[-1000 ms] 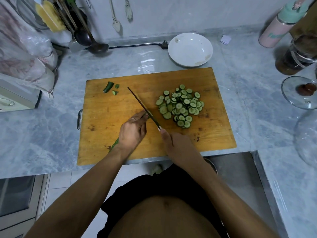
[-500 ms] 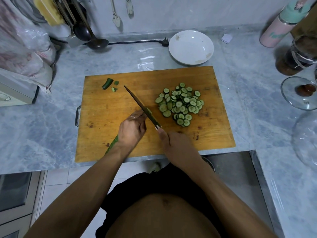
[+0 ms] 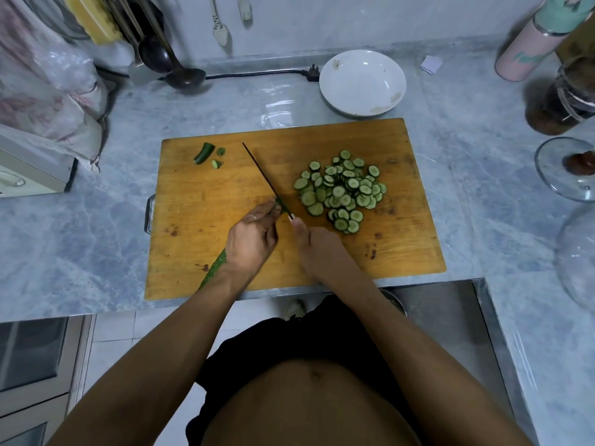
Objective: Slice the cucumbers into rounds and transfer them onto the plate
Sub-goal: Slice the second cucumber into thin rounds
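Note:
A wooden cutting board (image 3: 412, 252) lies on the marble counter. My left hand (image 3: 252, 238) grips a whole cucumber (image 3: 214, 270) that runs under my palm toward the board's front left. My right hand (image 3: 317, 247) holds a knife (image 3: 265, 180); its blade is edge-on and points to the far left, and it meets the cucumber's end at my left fingertips. A heap of cucumber rounds (image 3: 343, 191) lies just right of the blade. Cut-off cucumber ends (image 3: 204, 152) sit at the board's far left corner. The white plate (image 3: 362, 82) stands behind the board with no slices on it.
Ladles and utensils (image 3: 167, 59) hang at the back left above a power cord (image 3: 257, 74). A pink flask (image 3: 531, 43), a dark jar (image 3: 563, 98) and glass lids (image 3: 566, 169) stand on the right. A steel sink (image 3: 450, 317) lies at the front right.
The knife has shifted slightly left along the cucumber between cuts. My left hand has stayed on the cucumber, and the view has tilted a little.

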The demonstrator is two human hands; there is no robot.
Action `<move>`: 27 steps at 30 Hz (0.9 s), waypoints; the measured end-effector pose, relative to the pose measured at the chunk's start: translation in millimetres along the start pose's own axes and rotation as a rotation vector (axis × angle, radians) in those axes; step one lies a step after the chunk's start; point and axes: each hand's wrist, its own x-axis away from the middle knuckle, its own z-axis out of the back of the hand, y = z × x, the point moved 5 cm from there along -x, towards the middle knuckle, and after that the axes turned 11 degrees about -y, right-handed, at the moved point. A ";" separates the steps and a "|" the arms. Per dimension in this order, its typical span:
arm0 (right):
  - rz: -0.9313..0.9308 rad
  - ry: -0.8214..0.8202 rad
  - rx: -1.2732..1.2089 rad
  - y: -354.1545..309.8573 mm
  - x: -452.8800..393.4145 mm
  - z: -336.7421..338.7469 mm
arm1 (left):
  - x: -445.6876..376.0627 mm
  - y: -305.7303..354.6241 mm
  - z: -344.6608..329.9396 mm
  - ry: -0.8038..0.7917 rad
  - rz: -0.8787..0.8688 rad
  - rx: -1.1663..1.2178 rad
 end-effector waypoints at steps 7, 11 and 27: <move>0.006 0.035 0.013 12.6 -0.3 8.9 | 1.7 2.3 5.0 0.016 -0.005 0.055; 0.012 0.092 -0.018 17.6 7.2 19.0 | 3.1 -2.1 4.0 0.006 0.004 0.070; 0.080 0.013 0.035 -0.6 38.4 3.7 | 0.8 0.5 3.6 -0.067 0.015 -0.007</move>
